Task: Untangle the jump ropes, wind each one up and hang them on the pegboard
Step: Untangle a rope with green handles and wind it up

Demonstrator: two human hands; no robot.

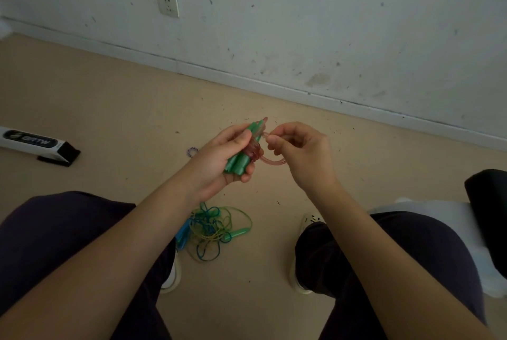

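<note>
Head view is showing me both hands raised over the floor, between the knees. I am seeing the left hand curling its fingers and thumb round a pair of green handles, which are lying side by side and slanting up and away from the palm, their tips poking out past the fingers. A pink rope is sitting wound in tight turns round the middle of the handles, just beside the left thumb. One loose length of it is arcing out from the coil to the right and running up into the right hand. The right hand is pinching that free end between thumb and forefinger, close to the handle tips, with the other fingers loosely curled below. The two hands are nearly touching, with the coil sitting between them.

Lower down on the beige floor, a tangled pile of ropes is lying between my feet: thin green, yellow and blue cords looping over each other, with a blue handle at the left edge and a green handle at the right. The pile is resting well below the hands, touched by neither.

A white and black box is lying on the floor far to the left, and a small striped ring is sitting just left of the left hand.
</note>
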